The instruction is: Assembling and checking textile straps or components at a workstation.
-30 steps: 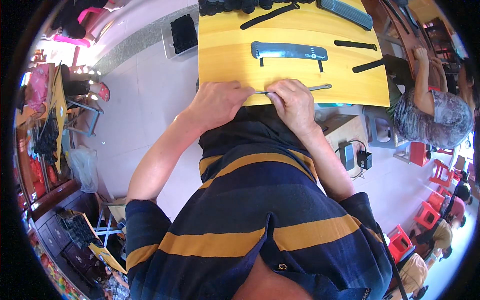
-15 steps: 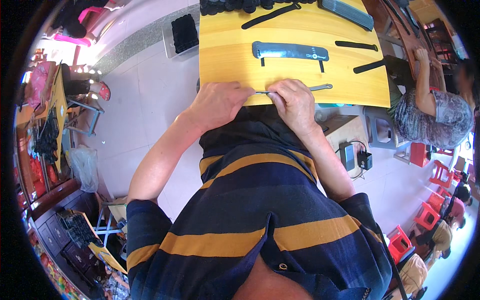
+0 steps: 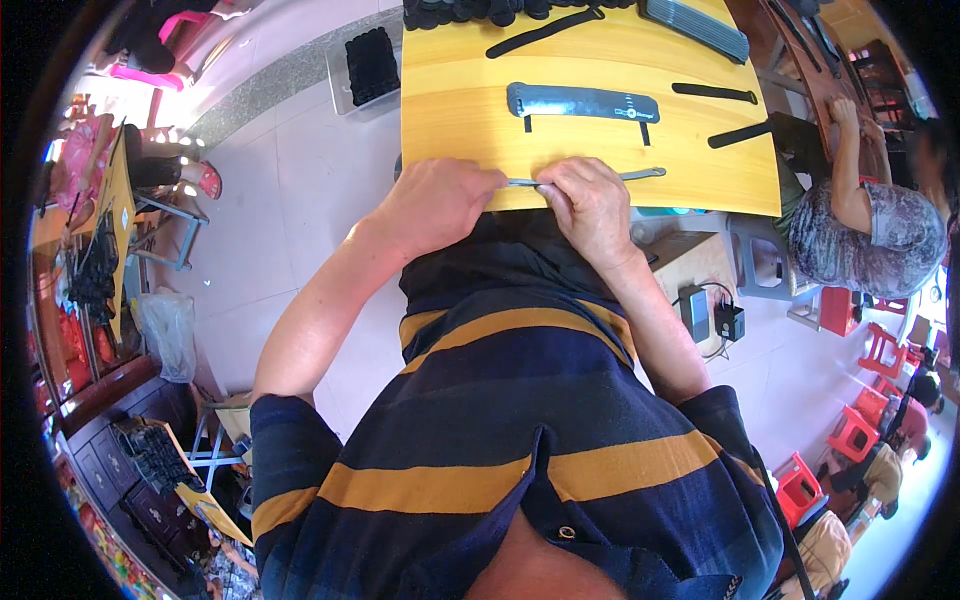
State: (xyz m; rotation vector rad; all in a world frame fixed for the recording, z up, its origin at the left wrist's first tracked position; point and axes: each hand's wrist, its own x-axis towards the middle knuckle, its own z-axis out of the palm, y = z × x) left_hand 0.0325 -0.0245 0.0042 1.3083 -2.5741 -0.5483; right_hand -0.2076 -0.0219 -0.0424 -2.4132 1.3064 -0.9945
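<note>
- The left hand (image 3: 445, 205), at the upper centre of the frame, had its fingertips drawn together on one end of a thin grey strip (image 3: 522, 183), its knuckles over the table's near edge.
- The right hand (image 3: 588, 205), just right of centre, was pinched tight on that strip too, thumb against the fingers.
- The strip lay level between the two hands, a short length showing in the gap; a grey tail (image 3: 643, 174) stuck out right of the right hand, though from where I stood I couldn't tell whether it was the same piece.
- Just above the hands, well within reach, a dark glossy pad (image 3: 583, 103) lay flat on the yellow table (image 3: 460, 130), two short black tabs pointing down from its lower edge.
- To the pad's right, two black straps (image 3: 714, 93) lay apart from each other, the lower one reaching the table's right edge.
- Along the top of the frame were a slanted black band (image 3: 545, 33), a stack of grey pieces (image 3: 694, 30) and a dark heap (image 3: 470, 12).
- At upper left, a pale tray (image 3: 341, 88) held a black pile.
- At upper right, a co-worker in a patterned grey shirt (image 3: 875, 225) sat by another table.
- Lower right, red stools (image 3: 855, 432) stood on the floor.
</note>
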